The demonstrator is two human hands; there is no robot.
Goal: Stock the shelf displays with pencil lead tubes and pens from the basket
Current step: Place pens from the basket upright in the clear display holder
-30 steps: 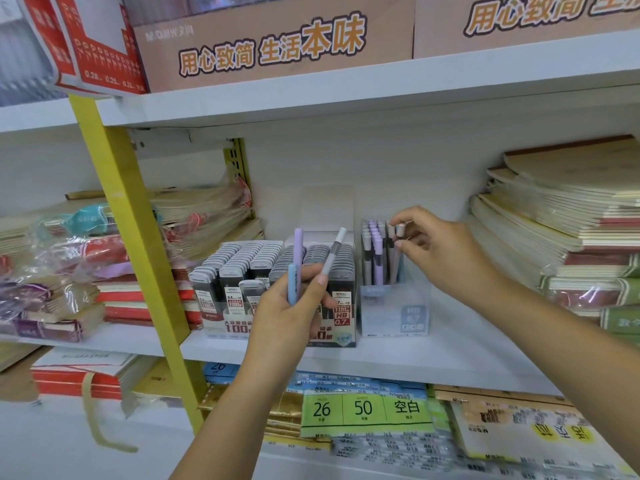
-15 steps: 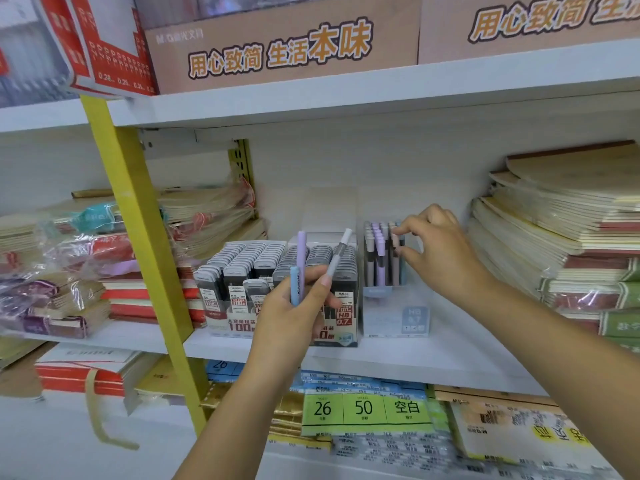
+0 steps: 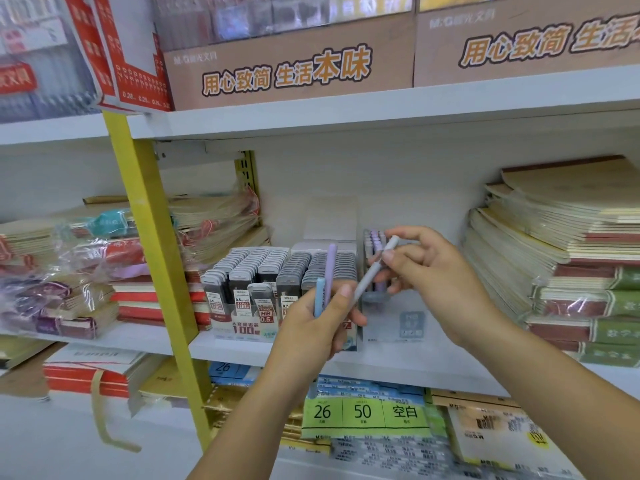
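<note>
Grey pen between left hand, right hand

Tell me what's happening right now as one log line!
step: stocking | left hand: holds blue pen, purple pen | right hand: pinches grey pen | pen box: on shelf, behind hands

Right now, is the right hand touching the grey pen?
Touching. The head view shows the right hand pinching the grey pen near its top end.
</note>
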